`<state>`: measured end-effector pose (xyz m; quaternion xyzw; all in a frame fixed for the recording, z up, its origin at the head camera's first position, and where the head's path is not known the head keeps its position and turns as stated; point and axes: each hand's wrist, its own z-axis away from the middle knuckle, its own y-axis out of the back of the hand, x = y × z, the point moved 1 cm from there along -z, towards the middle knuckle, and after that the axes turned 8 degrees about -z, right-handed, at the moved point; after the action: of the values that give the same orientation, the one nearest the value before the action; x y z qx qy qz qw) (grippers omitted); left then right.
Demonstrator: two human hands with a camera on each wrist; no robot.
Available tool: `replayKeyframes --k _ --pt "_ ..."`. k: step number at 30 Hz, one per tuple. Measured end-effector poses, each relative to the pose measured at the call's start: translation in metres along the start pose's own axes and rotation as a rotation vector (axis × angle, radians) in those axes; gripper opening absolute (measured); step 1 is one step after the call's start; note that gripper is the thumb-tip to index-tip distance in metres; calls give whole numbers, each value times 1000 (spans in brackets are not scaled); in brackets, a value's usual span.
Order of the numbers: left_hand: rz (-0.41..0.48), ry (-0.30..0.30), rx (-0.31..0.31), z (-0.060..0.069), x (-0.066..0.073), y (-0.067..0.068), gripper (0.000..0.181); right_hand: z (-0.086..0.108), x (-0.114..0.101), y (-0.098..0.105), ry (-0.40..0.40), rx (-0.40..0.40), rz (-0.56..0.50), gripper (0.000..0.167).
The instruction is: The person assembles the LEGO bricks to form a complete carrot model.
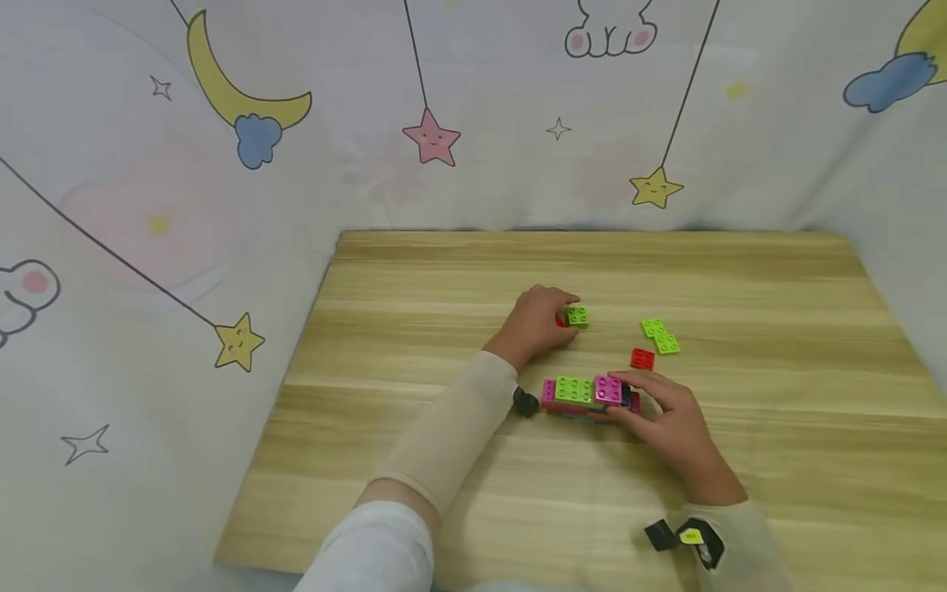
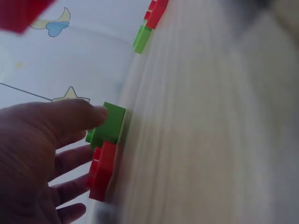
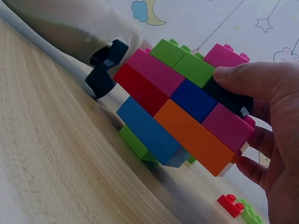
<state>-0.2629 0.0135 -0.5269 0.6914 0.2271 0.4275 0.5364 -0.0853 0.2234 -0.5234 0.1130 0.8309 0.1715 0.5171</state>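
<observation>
My right hand [image 1: 669, 419] grips a multicoloured toy brick assembly [image 3: 187, 109], its thumb on one side and fingers around the end. Green and pink bricks top it; red, pink, blue, orange and light blue ones show below. In the right wrist view it is tilted by the camera angle. My left hand [image 1: 534, 325] is spread around a small green brick [image 1: 578, 317], thumb tip [image 2: 99, 114] over its near side in the left wrist view. A red brick [image 2: 103, 172] lies beside that green one, mostly covered by the hand in the head view.
Two light green bricks [image 1: 660, 336] lie to the right of the left hand, with a red brick [image 1: 642, 358] just nearer. The wooden table [image 1: 414, 279] meets a patterned cloth backdrop [image 1: 503, 189] at its far edge. Black wrist cameras [image 1: 526, 401] sit on both forearms.
</observation>
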Motion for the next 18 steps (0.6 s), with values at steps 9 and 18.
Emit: replayKeyframes --k 9,18 --pt "94 -5 7 4 -2 3 39 -3 -1 -3 13 3 -18 54" --pt "363 -214 174 95 20 48 37 -4 1 -8 29 -18 -42 56"
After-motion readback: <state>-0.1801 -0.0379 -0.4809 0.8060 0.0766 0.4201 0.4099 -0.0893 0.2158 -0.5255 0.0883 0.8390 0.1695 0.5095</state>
